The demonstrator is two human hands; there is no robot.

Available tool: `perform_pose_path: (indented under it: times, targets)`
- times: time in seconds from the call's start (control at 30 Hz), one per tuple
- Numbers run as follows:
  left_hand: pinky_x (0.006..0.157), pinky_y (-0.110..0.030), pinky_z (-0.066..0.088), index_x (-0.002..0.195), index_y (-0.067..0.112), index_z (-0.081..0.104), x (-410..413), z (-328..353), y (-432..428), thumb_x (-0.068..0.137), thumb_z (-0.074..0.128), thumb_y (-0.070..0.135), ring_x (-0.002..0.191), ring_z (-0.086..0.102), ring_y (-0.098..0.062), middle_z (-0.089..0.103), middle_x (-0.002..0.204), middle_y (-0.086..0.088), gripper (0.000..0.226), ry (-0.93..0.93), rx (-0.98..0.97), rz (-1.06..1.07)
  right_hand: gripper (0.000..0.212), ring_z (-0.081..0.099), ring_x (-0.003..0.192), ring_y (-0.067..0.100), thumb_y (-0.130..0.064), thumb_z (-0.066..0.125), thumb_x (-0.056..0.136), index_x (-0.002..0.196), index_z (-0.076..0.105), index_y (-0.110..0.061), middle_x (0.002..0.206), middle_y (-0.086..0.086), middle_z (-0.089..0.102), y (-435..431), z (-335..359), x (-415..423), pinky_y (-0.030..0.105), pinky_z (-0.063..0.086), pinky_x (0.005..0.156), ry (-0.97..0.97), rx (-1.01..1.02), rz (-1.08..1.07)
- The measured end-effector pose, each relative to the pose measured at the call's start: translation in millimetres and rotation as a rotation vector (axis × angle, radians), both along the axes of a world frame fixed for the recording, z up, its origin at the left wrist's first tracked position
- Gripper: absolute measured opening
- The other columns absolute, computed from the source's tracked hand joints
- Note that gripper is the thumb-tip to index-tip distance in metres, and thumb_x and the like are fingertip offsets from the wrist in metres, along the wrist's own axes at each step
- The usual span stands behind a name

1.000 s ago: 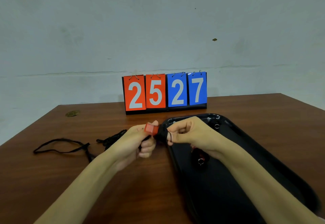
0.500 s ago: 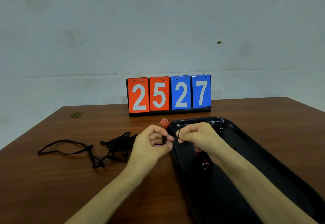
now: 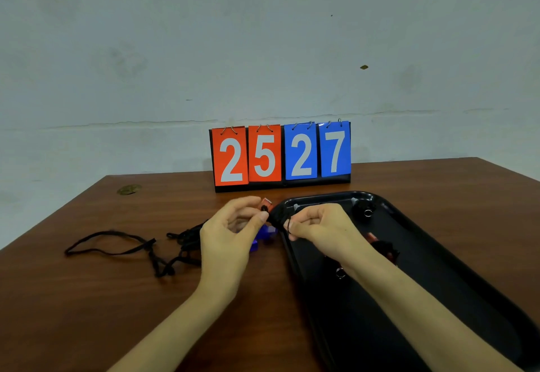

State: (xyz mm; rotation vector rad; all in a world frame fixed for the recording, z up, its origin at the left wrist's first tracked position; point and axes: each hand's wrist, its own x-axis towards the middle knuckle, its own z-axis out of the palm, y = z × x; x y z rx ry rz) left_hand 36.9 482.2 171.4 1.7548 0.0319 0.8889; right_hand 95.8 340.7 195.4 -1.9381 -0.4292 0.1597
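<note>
While the left hand (image 3: 233,227) pinches the small red piece (image 3: 266,203) at frame centre, just off the upper-left rim of the black tray (image 3: 336,194), the right hand (image 3: 320,225) pinches the black cord (image 3: 287,223) touching it. Judged best: steady the piece, draw the cord taut, feed slowly.

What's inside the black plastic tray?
Seen in the black plastic tray: a black clip with a metal ring at the far corner, a red piece with black cord, and a loose metal ring. The right forearm covers the floor beneath it.
</note>
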Motion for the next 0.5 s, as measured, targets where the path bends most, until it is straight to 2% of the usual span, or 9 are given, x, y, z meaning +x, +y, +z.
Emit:
perform_pose_path:
  times: [0.13, 0.27, 0.4, 0.5]
  targets:
    - [0.072, -0.008, 0.048, 0.089, 0.031, 0.067, 0.0, -2.9, -1.7, 0.079, 0.070, 0.007, 0.083, 0.065, 0.002, 0.070, 0.082, 0.019, 0.027, -0.006, 0.072, -0.020, 0.010, 0.064, 0.077, 0.005, -0.018, 0.065, 0.085, 0.075, 0.067, -0.019, 0.069, -0.006, 0.068, 1.9, -2.1, -1.1, 0.013, 0.042, 0.071, -0.080, -0.020, -0.021]
    - [0.072, -0.008, 0.048, 0.090, 0.029, 0.068, 0.3, -4.6, -3.2, 0.080, 0.069, 0.006, 0.084, 0.065, 0.002, 0.070, 0.082, 0.014, 0.025, -0.007, 0.086, -0.026, 0.011, 0.065, 0.075, 0.003, -0.019, 0.065, 0.085, 0.074, 0.068, -0.019, 0.069, -0.006, 0.069, 2.1, -3.5, -0.8, 0.011, 0.042, 0.069, -0.107, -0.014, -0.033]
    - [0.065, -0.012, 0.052, 0.086, 0.016, 0.066, 3.6, -2.3, -1.6, 0.079, 0.069, 0.004, 0.073, 0.069, -0.006, 0.071, 0.075, 0.003, 0.014, 0.069, -0.200, -0.082, 0.009, 0.064, 0.074, 0.005, -0.019, 0.065, 0.085, 0.077, 0.069, -0.018, 0.065, -0.007, 0.068, 3.8, -4.4, -1.8, 0.015, 0.046, 0.072, -0.117, -0.012, -0.033]
    - [0.064, -0.015, 0.053, 0.082, 0.015, 0.069, 4.7, -4.0, -0.9, 0.078, 0.070, 0.005, 0.070, 0.070, -0.011, 0.072, 0.073, 0.000, 0.011, 0.112, -0.254, -0.076, 0.009, 0.061, 0.068, 0.002, -0.021, 0.065, 0.085, 0.077, 0.068, -0.019, 0.064, -0.008, 0.066, 4.8, -5.3, -3.8, 0.013, 0.044, 0.067, -0.140, -0.047, -0.044]
